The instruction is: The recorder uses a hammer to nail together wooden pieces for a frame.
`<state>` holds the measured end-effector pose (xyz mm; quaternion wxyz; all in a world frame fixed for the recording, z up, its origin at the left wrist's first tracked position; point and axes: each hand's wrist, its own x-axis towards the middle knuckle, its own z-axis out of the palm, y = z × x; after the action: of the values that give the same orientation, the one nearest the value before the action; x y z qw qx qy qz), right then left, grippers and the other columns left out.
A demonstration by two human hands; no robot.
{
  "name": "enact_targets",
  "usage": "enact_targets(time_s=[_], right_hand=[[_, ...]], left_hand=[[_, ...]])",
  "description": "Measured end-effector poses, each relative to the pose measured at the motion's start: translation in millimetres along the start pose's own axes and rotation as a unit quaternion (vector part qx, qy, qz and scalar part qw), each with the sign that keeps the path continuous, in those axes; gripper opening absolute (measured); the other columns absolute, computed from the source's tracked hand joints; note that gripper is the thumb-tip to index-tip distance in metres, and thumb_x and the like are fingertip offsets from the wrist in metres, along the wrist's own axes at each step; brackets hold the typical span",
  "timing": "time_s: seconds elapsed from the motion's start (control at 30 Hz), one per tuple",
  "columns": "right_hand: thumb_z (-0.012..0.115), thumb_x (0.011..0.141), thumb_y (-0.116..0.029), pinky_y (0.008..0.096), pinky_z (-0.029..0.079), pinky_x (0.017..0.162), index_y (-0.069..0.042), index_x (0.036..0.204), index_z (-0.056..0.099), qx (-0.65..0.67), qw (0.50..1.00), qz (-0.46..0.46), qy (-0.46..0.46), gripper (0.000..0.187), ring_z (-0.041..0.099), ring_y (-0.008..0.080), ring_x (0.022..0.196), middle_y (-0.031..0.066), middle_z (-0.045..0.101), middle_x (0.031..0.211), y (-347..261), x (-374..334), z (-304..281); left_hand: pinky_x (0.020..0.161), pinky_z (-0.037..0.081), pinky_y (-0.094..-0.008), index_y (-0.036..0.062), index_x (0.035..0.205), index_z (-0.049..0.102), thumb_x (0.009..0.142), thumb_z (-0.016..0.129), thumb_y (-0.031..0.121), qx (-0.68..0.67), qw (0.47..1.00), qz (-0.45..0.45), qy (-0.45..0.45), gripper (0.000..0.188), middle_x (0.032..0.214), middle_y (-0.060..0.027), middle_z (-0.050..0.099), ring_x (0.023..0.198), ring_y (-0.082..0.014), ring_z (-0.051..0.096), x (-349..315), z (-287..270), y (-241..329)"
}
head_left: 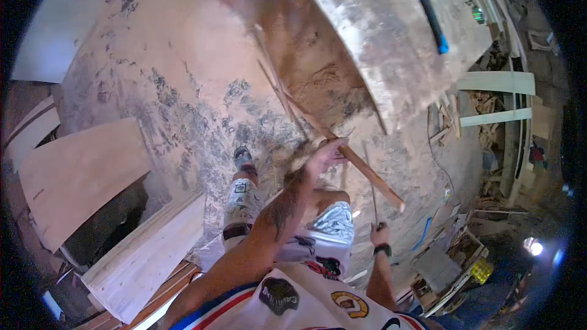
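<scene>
My left hand (330,151) is closed round a long wooden strip (374,178), which slants from the upper left down to a pale end on the right. Low on the right, my right hand (380,233) grips the lower end of a thin, dark stick-like piece (372,186); its exact kind cannot be made out. Beyond my left hand, thin strips (276,79) rise from the floor and appear to meet or pass behind the held strip.
A large pale panel (379,30) carries a blue-and-black bar-shaped tool (428,12). Plywood sheets (85,177) and a light board (147,256) lie on the left. Pale planks (495,82) and wood scraps crowd the right; a cable (441,159) crosses the stained floor (183,55).
</scene>
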<state>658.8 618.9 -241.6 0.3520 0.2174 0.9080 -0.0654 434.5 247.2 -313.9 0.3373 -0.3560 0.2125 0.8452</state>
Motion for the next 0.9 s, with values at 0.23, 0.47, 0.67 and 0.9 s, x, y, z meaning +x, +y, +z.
enact_targets(time_s=[0.23,0.47,0.67,0.9], right_hand=[[0.059,0.091,-0.021,0.0486,0.05,0.084,-0.007,0.12,0.057,0.122,0.931,-0.344,0.024,0.032,0.062,0.0407,0.098,0.0238,0.065,0.107,-240,184,70],[0.061,0.091,-0.026,0.0421,0.05,0.086,-0.006,0.12,0.059,0.286,0.899,-0.332,-0.022,0.034,0.062,0.0329,0.102,0.0204,0.066,0.11,-375,299,113],[0.063,0.092,-0.03,0.0366,0.049,0.089,-0.006,0.119,0.061,0.427,0.813,-0.39,-0.071,0.037,0.062,0.0262,0.105,0.0175,0.066,0.113,-346,291,140],[0.066,0.091,-0.028,0.0328,0.051,0.085,-0.002,0.115,0.065,0.3,0.876,-0.377,-0.001,0.035,0.065,0.022,0.101,0.0155,0.069,0.109,-378,240,97]], left_hand=[[0.076,0.061,-0.0366,0.0044,0.107,0.049,0.086,0.073,0.037,-0.036,0.997,0.001,-0.072,0.046,0.104,-0.0135,0.061,0.089,-0.0212,0.065,-20,17,6],[0.083,0.055,-0.0389,0.0073,0.122,0.044,0.089,0.07,0.037,-0.054,0.984,0.06,-0.156,0.052,0.109,-0.008,0.061,0.093,-0.0211,0.064,-22,6,-10],[0.077,0.055,-0.036,0.0076,0.118,0.048,0.092,0.066,0.038,-0.016,0.974,0.112,-0.198,0.044,0.104,-0.0063,0.062,0.09,-0.019,0.064,-12,-34,-17],[0.078,0.053,-0.032,-0.0025,0.116,0.059,0.078,0.08,0.025,0.434,0.778,0.452,0.042,0.051,0.099,-0.0159,0.068,0.087,-0.0221,0.067,96,-206,62]])
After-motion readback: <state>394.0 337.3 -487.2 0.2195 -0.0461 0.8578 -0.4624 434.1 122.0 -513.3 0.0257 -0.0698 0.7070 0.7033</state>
